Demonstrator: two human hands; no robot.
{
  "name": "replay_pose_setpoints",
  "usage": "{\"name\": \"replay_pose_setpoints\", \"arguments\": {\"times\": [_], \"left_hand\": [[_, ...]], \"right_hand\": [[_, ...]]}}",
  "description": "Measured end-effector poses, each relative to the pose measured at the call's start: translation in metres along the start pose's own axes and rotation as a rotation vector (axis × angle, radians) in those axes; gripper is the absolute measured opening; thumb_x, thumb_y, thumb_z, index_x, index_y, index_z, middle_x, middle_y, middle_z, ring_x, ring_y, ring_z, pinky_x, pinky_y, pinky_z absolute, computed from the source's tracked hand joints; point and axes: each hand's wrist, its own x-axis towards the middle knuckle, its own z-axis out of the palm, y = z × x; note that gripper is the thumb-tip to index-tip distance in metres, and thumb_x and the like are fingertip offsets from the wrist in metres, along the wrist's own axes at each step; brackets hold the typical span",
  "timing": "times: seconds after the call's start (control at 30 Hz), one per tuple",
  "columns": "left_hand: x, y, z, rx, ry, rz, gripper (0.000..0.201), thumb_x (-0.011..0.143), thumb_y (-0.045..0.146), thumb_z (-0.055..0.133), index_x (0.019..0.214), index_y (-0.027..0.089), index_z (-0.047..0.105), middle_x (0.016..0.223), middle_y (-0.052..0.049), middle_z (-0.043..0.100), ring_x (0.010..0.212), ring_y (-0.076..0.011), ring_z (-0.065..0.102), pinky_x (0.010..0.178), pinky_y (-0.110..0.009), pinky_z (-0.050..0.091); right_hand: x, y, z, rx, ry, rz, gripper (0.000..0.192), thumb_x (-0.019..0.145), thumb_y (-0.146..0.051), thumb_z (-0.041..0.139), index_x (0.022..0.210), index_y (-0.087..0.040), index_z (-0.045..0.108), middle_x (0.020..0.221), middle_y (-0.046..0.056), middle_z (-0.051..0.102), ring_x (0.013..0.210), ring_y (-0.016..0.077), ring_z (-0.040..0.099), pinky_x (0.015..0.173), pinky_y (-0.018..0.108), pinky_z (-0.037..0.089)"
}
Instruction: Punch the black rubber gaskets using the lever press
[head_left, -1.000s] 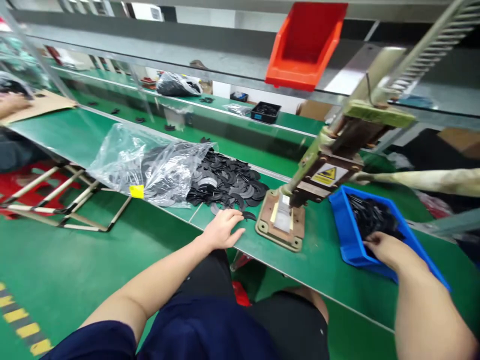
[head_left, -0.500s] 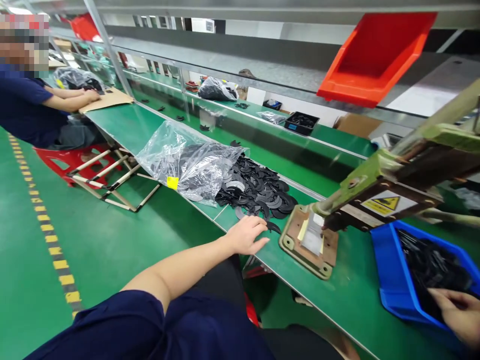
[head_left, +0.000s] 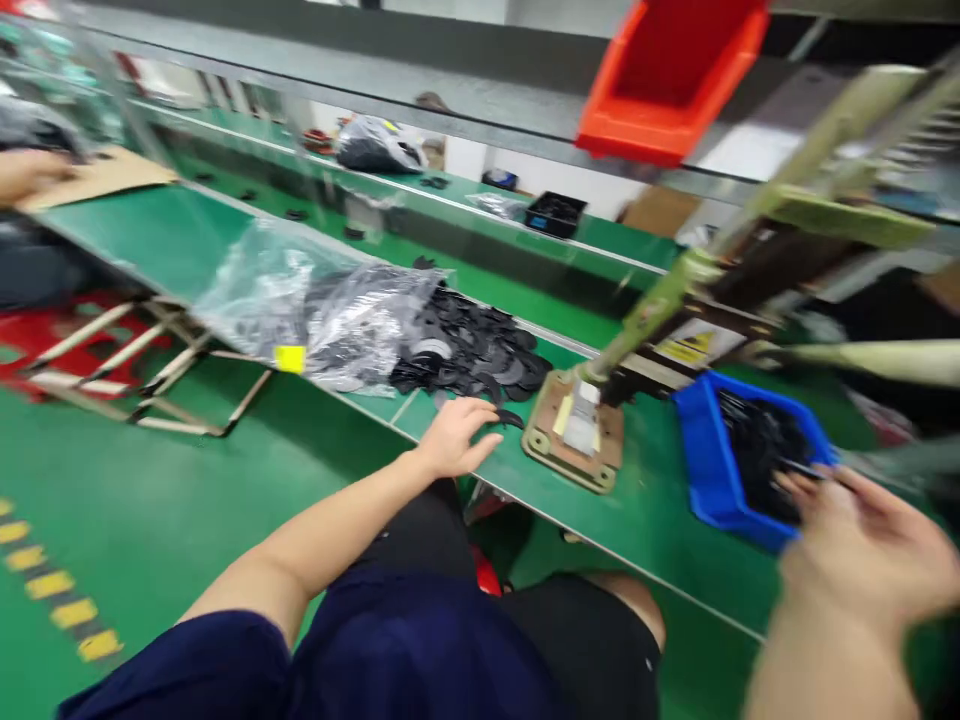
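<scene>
A crumpled clear plastic bag (head_left: 262, 275) lies leftmost on the green workbench (head_left: 660, 530), flat black crescent-shaped pieces (head_left: 480, 345) heaped at its mouth. The left hand (head_left: 454, 438), thumb and fingers spread, reaches beside one loose black crescent (head_left: 512, 420). Next stands a pale-green and brown metal press (head_left: 637, 330). Rightmost, at a blue plastic bin (head_left: 705, 470) of black pieces (head_left: 765, 440), the blurred right hand (head_left: 851, 530) pinches a thin dark piece (head_left: 802, 468).

Yellow warning sign (head_left: 688, 345) on press (head_left: 660, 298), wording too blurred to read; yellow label (head_left: 289, 358) on plastic bag (head_left: 360, 325), nothing legible.
</scene>
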Motion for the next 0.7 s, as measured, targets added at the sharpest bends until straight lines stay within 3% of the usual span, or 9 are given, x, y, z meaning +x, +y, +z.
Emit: {"name": "replay_pose_setpoints", "arguments": {"times": [0.07, 0.17, 0.27, 0.4, 0.53, 0.7], "left_hand": [[0.001, 0.006, 0.0, -0.033, 0.026, 0.007, 0.025, 0.098, 0.032, 0.072, 0.12, 0.021, 0.072, 0.125, -0.013, 0.076, 0.118, -0.0282, 0.071, 0.105, -0.047, 0.055], [0.015, 0.019, 0.008, -0.109, 0.035, 0.029, 0.028, 0.095, 0.026, 0.075, 0.123, 0.023, 0.07, 0.125, -0.013, 0.074, 0.119, -0.0287, 0.07, 0.106, -0.049, 0.055], [0.033, 0.05, 0.017, -0.272, -0.014, 0.08, 0.033, 0.096, 0.025, 0.074, 0.129, 0.024, 0.067, 0.125, -0.012, 0.073, 0.117, -0.0271, 0.07, 0.103, -0.047, 0.057], [0.049, 0.09, 0.027, -0.453, -0.108, 0.046, 0.039, 0.1, 0.03, 0.072, 0.137, 0.023, 0.064, 0.115, -0.01, 0.072, 0.1, -0.0213, 0.071, 0.091, -0.039, 0.061], [0.046, 0.106, 0.032, -0.54, -0.149, 0.0, 0.043, 0.101, 0.031, 0.071, 0.142, 0.024, 0.063, 0.112, -0.008, 0.074, 0.093, -0.0188, 0.071, 0.088, -0.037, 0.061], [0.023, 0.113, 0.032, -0.594, -0.14, -0.086, 0.036, 0.101, 0.029, 0.071, 0.137, 0.024, 0.066, 0.108, -0.007, 0.075, 0.09, -0.0177, 0.072, 0.085, -0.035, 0.062]], "right_hand": [[-0.021, -0.003, -0.011, -0.01, -0.134, -0.034, 0.029, 0.064, -0.033, 0.096, 0.087, -0.022, 0.08, 0.091, 0.008, 0.074, 0.07, 0.0167, 0.072, 0.077, 0.042, 0.067], [-0.053, 0.009, -0.01, -0.031, -0.227, 0.069, 0.043, 0.075, -0.048, 0.089, 0.103, -0.017, 0.078, 0.081, 0.005, 0.074, 0.068, 0.0172, 0.074, 0.073, 0.042, 0.07], [-0.092, 0.02, 0.0, 0.003, -0.346, 0.203, 0.043, 0.083, -0.052, 0.085, 0.104, -0.016, 0.075, 0.078, 0.003, 0.074, 0.065, 0.0153, 0.072, 0.068, 0.039, 0.07], [-0.14, 0.019, 0.006, 0.075, -0.488, 0.346, 0.038, 0.087, -0.053, 0.082, 0.101, -0.018, 0.074, 0.075, 0.001, 0.072, 0.062, 0.0132, 0.069, 0.064, 0.034, 0.068], [-0.162, 0.02, 0.002, 0.099, -0.597, 0.46, 0.036, 0.087, -0.052, 0.083, 0.101, -0.019, 0.075, 0.076, 0.002, 0.075, 0.064, 0.0153, 0.072, 0.066, 0.035, 0.068], [-0.173, 0.028, -0.009, 0.063, -0.659, 0.552, 0.035, 0.086, -0.051, 0.085, 0.101, -0.021, 0.076, 0.074, 0.001, 0.076, 0.062, 0.0152, 0.071, 0.067, 0.033, 0.068]]}}
